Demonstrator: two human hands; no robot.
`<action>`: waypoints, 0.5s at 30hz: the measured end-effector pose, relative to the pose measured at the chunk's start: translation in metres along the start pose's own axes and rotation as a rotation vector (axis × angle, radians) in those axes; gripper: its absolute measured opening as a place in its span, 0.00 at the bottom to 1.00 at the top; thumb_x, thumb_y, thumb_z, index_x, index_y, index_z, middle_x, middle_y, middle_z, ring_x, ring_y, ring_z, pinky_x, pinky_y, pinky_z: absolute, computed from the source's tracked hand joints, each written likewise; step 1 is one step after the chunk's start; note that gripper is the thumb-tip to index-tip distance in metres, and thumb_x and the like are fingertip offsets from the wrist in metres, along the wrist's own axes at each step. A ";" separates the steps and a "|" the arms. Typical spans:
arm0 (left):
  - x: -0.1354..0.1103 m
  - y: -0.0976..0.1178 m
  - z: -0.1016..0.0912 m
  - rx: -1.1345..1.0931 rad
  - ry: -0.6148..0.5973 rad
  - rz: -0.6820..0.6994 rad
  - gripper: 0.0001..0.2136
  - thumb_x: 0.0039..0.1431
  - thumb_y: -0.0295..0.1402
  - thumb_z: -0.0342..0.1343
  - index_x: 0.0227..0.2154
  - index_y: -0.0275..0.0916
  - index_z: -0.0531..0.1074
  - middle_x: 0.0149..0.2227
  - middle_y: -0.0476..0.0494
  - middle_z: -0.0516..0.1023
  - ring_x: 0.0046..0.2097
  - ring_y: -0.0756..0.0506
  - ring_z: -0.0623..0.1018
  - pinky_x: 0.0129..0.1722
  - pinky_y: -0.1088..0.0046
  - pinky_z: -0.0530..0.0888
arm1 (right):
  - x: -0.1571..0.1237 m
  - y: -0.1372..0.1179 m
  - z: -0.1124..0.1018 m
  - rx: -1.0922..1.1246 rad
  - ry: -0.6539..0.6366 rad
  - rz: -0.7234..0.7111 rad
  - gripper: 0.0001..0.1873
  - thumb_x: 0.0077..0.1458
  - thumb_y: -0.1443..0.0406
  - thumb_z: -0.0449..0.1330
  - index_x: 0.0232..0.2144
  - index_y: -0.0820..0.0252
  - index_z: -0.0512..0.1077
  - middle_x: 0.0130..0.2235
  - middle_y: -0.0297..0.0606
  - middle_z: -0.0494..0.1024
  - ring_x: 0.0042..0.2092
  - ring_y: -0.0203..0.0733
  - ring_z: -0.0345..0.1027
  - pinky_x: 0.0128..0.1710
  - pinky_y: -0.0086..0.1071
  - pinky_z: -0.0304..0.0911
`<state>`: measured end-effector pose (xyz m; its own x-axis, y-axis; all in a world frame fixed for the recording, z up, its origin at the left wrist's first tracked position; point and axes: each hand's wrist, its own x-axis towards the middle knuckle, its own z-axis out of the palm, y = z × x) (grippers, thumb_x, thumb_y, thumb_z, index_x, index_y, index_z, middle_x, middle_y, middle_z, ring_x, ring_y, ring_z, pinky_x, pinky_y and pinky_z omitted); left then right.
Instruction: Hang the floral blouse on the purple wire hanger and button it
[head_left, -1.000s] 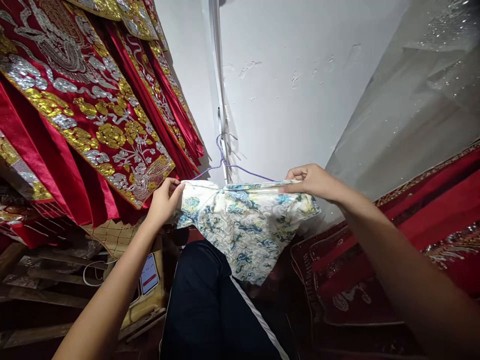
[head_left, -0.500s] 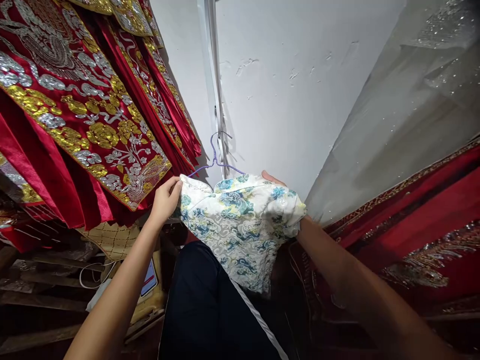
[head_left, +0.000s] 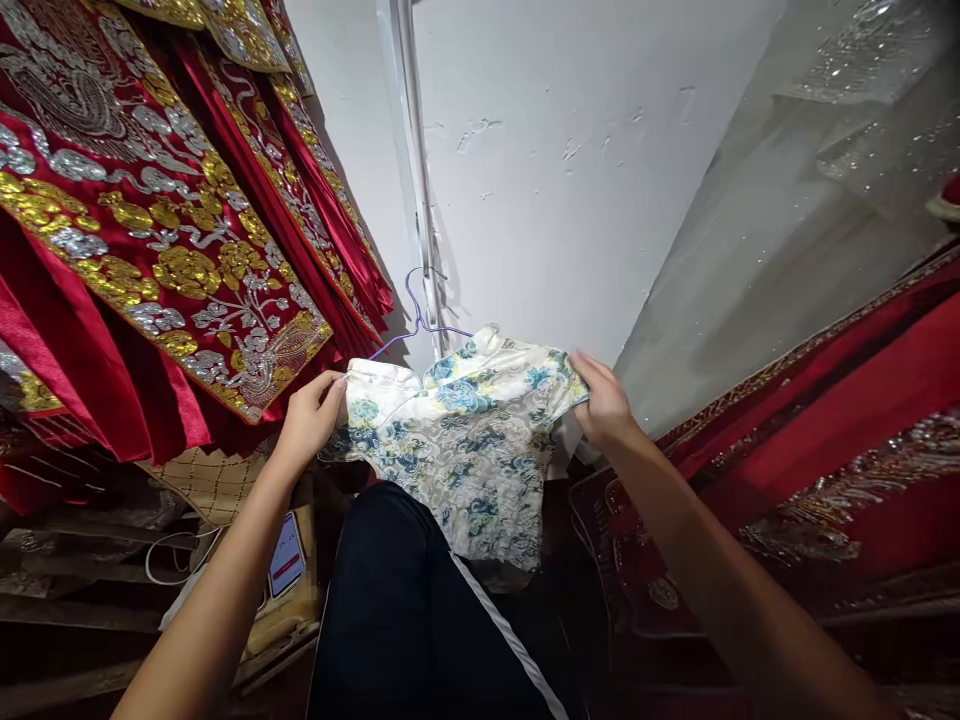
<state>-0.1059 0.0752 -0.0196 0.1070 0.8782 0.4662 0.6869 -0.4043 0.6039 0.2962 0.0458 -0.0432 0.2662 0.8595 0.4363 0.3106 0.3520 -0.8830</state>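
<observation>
A white short-sleeved top with blue and yellow flowers (head_left: pixel 465 440) hangs in front of me on a thin purple wire hanger (head_left: pixel 421 320). The hanger's hook is up by a vertical metal pole. My left hand (head_left: pixel 311 412) pinches the top at its left shoulder, thumb and fingers closed on the cloth. At the opposite side my right hand (head_left: pixel 602 400) grips the edge of the right sleeve, its fingers slightly blurred. Between the hands the cloth is spread, with its lower part hanging beside my dark-trousered knee (head_left: pixel 397 560).
Red garments with gold and silver embroidery (head_left: pixel 187 270) hang at the left. The metal pole (head_left: pixel 417 150) stands against a white wall (head_left: pixel 555 160). A lit phone (head_left: pixel 286 557) and a white cable lie lower left. Sheer white fabric (head_left: pixel 720 280) and red beaded cloth (head_left: pixel 862 440) fill the right.
My right hand has come out from inside the right sleeve and now holds the sleeve's outer edge. The sleeve is flatter. My left hand is still at the left shoulder.
</observation>
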 end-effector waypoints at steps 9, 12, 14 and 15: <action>0.024 0.030 -0.001 -0.092 0.067 0.016 0.18 0.64 0.49 0.51 0.41 0.38 0.74 0.35 0.46 0.77 0.36 0.46 0.74 0.37 0.72 0.70 | 0.010 -0.110 0.027 0.280 -0.151 -0.039 0.27 0.59 0.43 0.55 0.47 0.55 0.75 0.41 0.42 0.79 0.47 0.50 0.74 0.43 0.43 0.72; 0.017 0.034 0.006 -0.153 0.036 0.020 0.19 0.62 0.50 0.54 0.39 0.37 0.75 0.38 0.42 0.79 0.39 0.44 0.76 0.41 0.70 0.72 | -0.027 -0.140 0.030 0.314 -0.960 -0.102 0.22 0.55 0.48 0.63 0.44 0.55 0.79 0.42 0.40 0.81 0.43 0.47 0.77 0.42 0.39 0.73; 0.007 0.040 0.011 -0.235 -0.057 0.020 0.21 0.64 0.51 0.50 0.37 0.37 0.76 0.38 0.41 0.80 0.40 0.42 0.77 0.42 0.68 0.73 | -0.045 -0.142 0.032 0.259 -1.381 -0.126 0.20 0.55 0.54 0.66 0.47 0.55 0.79 0.43 0.40 0.82 0.45 0.46 0.77 0.46 0.37 0.72; 0.000 0.045 0.014 -0.273 -0.121 0.029 0.22 0.65 0.52 0.48 0.38 0.37 0.76 0.38 0.40 0.80 0.40 0.42 0.77 0.42 0.66 0.73 | -0.049 -0.138 0.034 0.203 -1.442 -0.119 0.20 0.56 0.55 0.65 0.49 0.55 0.78 0.45 0.40 0.81 0.47 0.46 0.76 0.48 0.38 0.71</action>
<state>-0.0650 0.0607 -0.0015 0.2202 0.8827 0.4152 0.4651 -0.4692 0.7507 0.2091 -0.0318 0.0510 -0.9153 0.3972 0.0663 0.1010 0.3859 -0.9170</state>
